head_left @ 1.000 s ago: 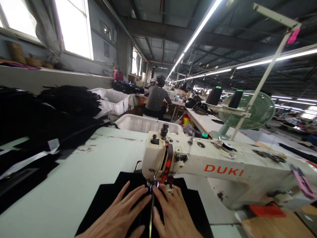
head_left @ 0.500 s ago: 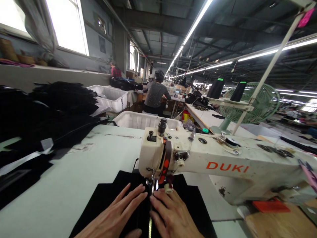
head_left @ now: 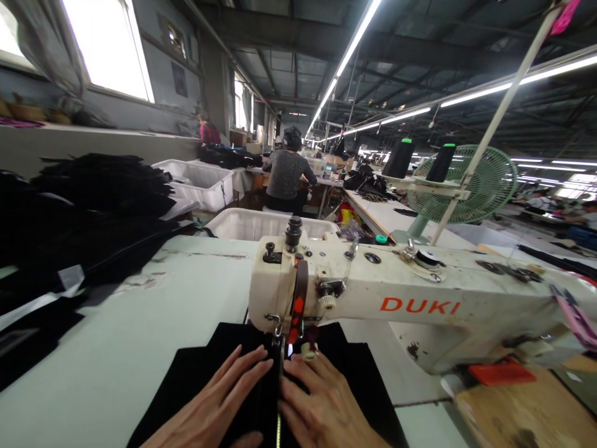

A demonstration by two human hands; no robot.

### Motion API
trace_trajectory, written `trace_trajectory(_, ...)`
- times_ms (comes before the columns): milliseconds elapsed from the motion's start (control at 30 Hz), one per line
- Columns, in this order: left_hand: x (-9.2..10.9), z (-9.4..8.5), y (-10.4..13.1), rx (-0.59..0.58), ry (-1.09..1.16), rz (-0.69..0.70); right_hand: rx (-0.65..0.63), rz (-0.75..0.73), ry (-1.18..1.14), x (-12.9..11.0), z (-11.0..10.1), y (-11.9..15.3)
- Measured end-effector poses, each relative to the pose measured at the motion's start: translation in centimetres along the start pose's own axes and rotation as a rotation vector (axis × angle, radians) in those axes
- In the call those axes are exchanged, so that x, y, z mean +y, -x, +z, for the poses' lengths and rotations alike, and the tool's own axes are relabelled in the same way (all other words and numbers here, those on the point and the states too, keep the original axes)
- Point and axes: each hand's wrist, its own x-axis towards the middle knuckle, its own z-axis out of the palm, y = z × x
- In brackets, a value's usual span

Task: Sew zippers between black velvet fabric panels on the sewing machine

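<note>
**While the strip runs up to the presser foot, your seam looks part-way**

As the black fabric lies spread under the needle end of the sewing machine, the metallic, zip-like strip runs down its middle, from the presser foot towards you at six o'clock. Judging by that, your stitching is under way, not finished: the length at six o'clock seems left to sew. The machine head hides part of the far side, so you cannot tell how much is done.

Your left hand, at seven o'clock from the foot, lies flat, fingers outstretched and slightly apart, grasping nothing. Your right hand, at five o'clock, rests open on the fabric beside the strip, fingers loosely bent, gripping nothing that shows.

Farther out, at ten o'clock, sits a pile of black pieces; whether they are sewn is unclear. A white tub stands at twelve o'clock, beyond the machine.
</note>
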Motion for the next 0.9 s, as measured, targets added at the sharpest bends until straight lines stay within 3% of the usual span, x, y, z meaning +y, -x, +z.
trace_trajectory(167, 0.2, 0.5, 0.4, 0.009, -0.013, 0.123, 0.004, 0.042, 0.010, 0.0, -0.3, 0.2)
trace_trajectory(533, 0.6, -0.5, -1.7, 0.038, -0.070, 0.174, 0.153, 0.005, -0.042, 0.3, 1.0, 0.5)
trace_trajectory(700, 0.5, -0.5, -1.7, -0.089, -0.103, 0.183, -0.035, 0.009, -0.046, 0.6, 0.2, 0.3)
trace_trajectory(900, 0.6, -0.7, -2.0, -0.061, -0.090, 0.187, -0.087, -0.043, 0.014, 1.2, -0.3, 0.6)
